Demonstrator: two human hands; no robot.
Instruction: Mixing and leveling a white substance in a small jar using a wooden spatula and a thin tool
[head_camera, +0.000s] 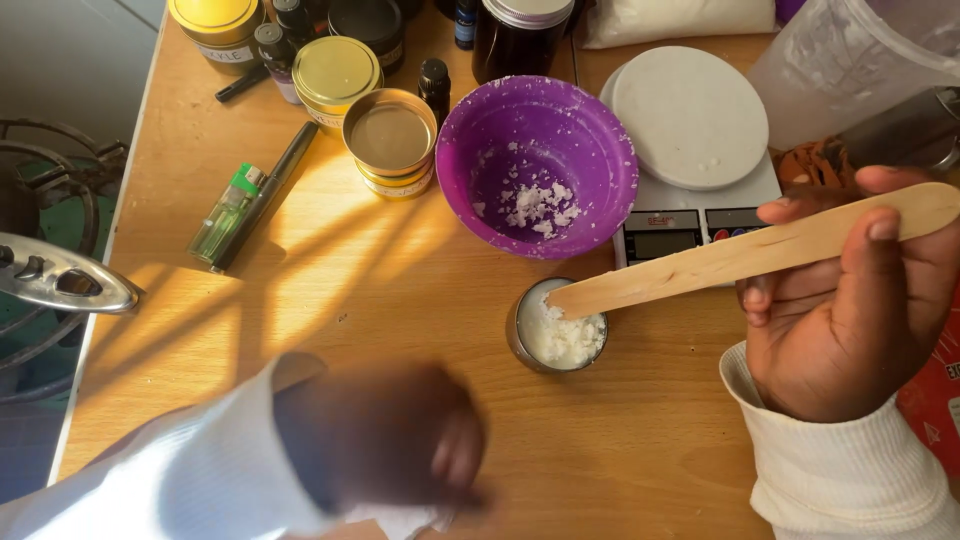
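Gripping the wooden stirring stick (745, 255) in my right hand (850, 310), fingers clenched round its upper end, I dip its tip into the small tin of white wax flakes (558, 328) at frame centre. My left hand (385, 440), lower left, is blurred; I cannot tell its grip. Stick seems light and stiff; the tin looks light and tippable, best steadied by its wall.

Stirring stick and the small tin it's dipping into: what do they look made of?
The stick, held in the right hand, looks like pale unfinished wood: flat, matte, faint grain. The small tin appears to be metal, its rim catching a dull shine; white flaky stuff hides its inside.
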